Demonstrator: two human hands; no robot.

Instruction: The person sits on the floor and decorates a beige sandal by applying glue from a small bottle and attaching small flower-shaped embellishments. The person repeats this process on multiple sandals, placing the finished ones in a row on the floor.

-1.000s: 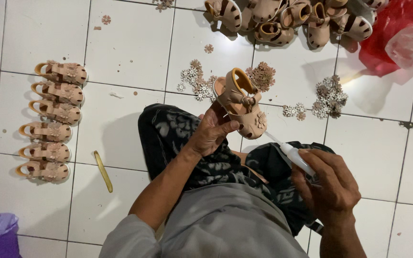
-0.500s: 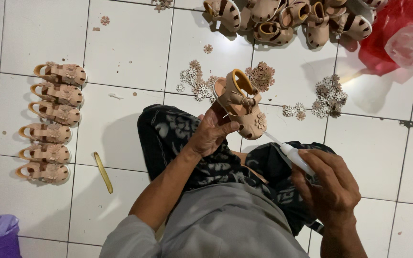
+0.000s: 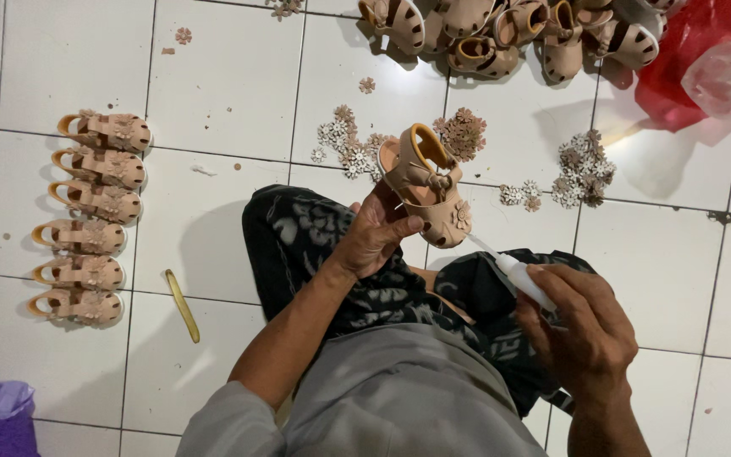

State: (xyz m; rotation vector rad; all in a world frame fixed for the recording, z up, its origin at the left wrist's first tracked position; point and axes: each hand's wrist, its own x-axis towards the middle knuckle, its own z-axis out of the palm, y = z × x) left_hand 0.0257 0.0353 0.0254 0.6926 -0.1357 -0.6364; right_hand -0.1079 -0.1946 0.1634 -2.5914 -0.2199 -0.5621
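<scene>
The white tiled floor (image 3: pixel 213 76) carries everything. At the top lies a heap (image 3: pixel 509 34) of plain sandals, seemingly not yet decorated; at the left a row (image 3: pixel 90 216) of 6 sandals with flowers on, apparently finished. Loose flowers (image 3: pixel 585 165) lie scattered between. The left hand (image 3: pixel 378 233), fingers closed, holds a sandal (image 3: pixel 425 182) above the lap, 1 flower already on its toe. The right hand (image 3: pixel 581 326), fingers wrapped around it, points a glue tube (image 3: pixel 522 275) at that toe.
</scene>
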